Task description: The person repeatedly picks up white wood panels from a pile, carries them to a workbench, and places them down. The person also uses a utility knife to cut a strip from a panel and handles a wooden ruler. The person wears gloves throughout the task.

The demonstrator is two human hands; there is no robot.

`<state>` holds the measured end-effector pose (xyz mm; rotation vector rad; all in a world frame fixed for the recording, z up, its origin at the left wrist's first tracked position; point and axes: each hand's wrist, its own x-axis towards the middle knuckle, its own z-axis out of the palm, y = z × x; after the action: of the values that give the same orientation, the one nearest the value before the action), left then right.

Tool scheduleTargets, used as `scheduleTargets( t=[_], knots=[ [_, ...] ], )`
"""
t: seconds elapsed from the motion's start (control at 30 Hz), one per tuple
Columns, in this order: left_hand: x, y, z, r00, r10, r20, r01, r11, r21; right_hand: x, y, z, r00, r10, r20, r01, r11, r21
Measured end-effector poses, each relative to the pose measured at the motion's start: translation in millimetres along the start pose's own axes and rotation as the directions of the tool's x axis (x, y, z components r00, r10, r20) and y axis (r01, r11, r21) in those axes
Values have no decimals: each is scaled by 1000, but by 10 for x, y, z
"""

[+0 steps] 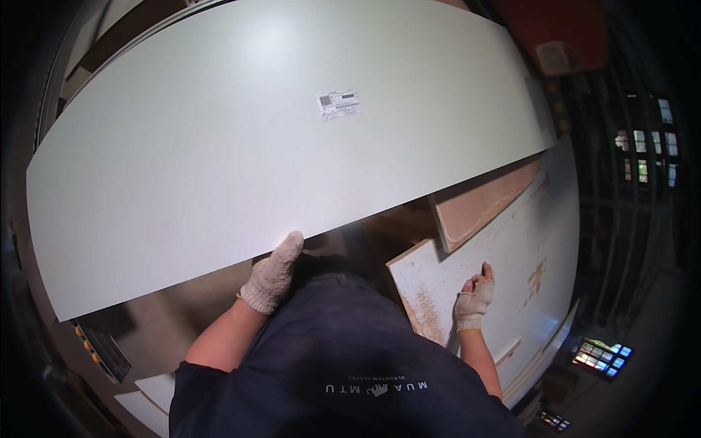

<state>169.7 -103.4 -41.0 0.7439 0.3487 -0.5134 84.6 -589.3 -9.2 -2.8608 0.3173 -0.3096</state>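
A large pale grey-white panel (204, 160) with a printed label (339, 105) spans the view in front of me. My left hand (273, 276), in a knitted glove, grips its near edge; the thumb lies on top and the other fingers are hidden underneath. To the right, my right hand (475, 299) is over a scuffed white board (518, 255) with brown stains. Its glove leaves the fingertips bare, and the fingers are loosely bent, apart, with nothing seen in them. Whether it touches the board I cannot tell.
A brown-faced board (485, 201) lies partly under the panel, on the white board. Orange rollers (89, 343) line a rail at lower left. A red machine part (558, 33) stands at the far right. More board edges (150, 401) show at lower left.
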Motion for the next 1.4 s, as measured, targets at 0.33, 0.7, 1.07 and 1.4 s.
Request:
scheduleTargets(
  t=[0.33, 0.7, 1.07, 1.4],
  knots=[
    [4, -93, -124, 998, 0, -57, 3, 998, 59, -17, -104, 7, 1000, 22, -7, -22, 997, 74],
    [-25, 69, 100, 1000, 18, -13, -18, 1000, 15, -5, -35, 1, 1000, 26, -3, -26, 998, 56],
    [83, -90, -172, 988, 152, 23, -153, 984, 95, 103, -1, 111, 997, -53, -50, 57, 994, 94],
    [-232, -80, -19, 701, 710, 70, -455, 368, 811, 1224, -1666, -392, 757, -649, -78, 635, 703, 320]
  ],
)
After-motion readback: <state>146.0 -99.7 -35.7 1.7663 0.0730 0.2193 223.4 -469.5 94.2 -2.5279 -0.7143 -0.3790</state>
